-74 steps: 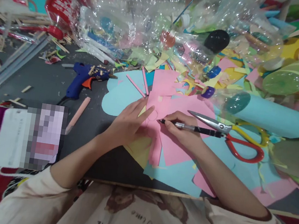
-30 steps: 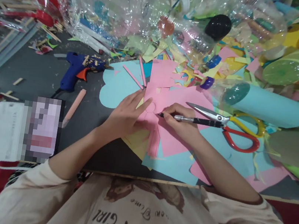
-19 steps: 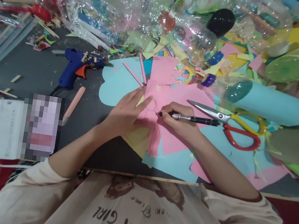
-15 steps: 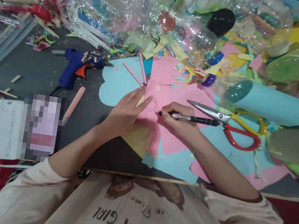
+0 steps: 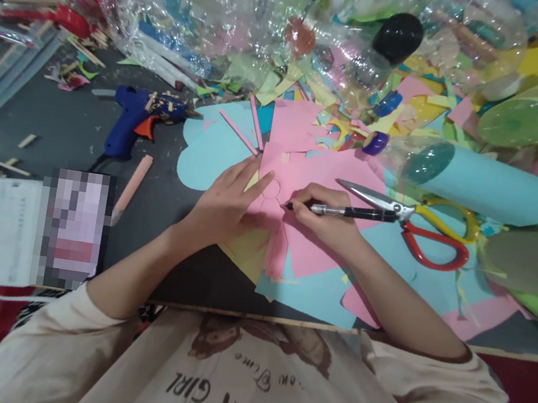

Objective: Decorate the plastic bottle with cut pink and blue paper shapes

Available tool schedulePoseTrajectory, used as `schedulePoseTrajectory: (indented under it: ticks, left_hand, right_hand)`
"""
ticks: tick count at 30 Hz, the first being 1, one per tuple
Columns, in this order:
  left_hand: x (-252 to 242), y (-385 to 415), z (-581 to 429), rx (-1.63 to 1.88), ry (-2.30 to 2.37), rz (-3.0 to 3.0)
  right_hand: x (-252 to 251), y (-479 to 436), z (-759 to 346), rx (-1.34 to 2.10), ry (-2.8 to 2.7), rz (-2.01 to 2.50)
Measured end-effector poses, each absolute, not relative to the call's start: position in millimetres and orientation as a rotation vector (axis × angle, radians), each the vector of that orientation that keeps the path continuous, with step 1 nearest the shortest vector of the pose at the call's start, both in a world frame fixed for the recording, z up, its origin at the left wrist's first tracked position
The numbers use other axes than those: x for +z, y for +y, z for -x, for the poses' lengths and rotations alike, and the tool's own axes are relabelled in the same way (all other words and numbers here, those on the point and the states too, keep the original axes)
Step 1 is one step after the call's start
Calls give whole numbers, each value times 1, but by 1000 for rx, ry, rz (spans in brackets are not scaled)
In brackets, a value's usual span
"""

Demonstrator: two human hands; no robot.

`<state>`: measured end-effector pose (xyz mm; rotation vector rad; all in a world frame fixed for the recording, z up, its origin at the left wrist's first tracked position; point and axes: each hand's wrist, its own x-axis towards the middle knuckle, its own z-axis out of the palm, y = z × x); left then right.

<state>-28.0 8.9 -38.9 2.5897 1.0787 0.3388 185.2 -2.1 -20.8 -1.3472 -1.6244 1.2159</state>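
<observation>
Head camera view, looking down over a cream printed shirt (image 5: 271,390) to a dark grey worktable (image 5: 72,132) buried in craft litter. At the near edge of the pink paper sheet (image 5: 323,176), layered yellow and light-blue offcuts overhang toward the table's wooden front lip. The left hand (image 5: 228,205) lies flat on the sheet's left side, fingers stretched out and pressing it down, gripping nothing. The right hand (image 5: 327,220) rests on the sheet's middle with fingers pinched tight around a black pen (image 5: 348,211), whose tip touches the pink sheet beside a small drawn circle, just off the left forefinger. Right of the sheet, red-and-yellow-handled scissors (image 5: 427,228) lie with their blades closed, their tips crossing just behind the pen's barrel. Left of the sheet sit a pale blue cut-out (image 5: 205,152), a pink stick (image 5: 132,188) and a blue glue gun (image 5: 134,121). Beyond the sheet lies a bottle stuffed with rolled blue paper (image 5: 493,188), then a heap of clear plastic bottles (image 5: 236,15) and coloured scraps filling the table's far side.
</observation>
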Motion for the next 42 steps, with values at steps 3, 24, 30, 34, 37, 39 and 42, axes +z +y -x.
schedulePoseTrajectory:
  ticks: [3, 24, 30, 34, 37, 39, 42]
  left_hand:
    - [-39, 9, 27, 330, 1095, -2610]
    - [-39, 7, 24, 373, 1190, -2563]
    - [-37, 7, 23, 361, 1207, -2553]
    - [-38, 8, 24, 367, 1201, -2542]
    - [-40, 8, 25, 376, 1189, -2533]
    - [-42, 8, 25, 386, 1187, -2544]
    - [-42, 8, 25, 387, 1196, -2572]
  right_hand:
    - [-21, -2, -186, 1217, -1603, 1346]
    - [-21, -9, -181, 1134, -1590, 1399]
    - [-22, -9, -181, 1122, -1609, 1396]
    - [-22, -9, -181, 1133, -1594, 1391]
    - [-21, -9, -181, 1118, -1614, 1403]
    - [-21, -9, -182, 1140, -1637, 1404]
    - [-21, -9, -182, 1188, -1614, 1390]
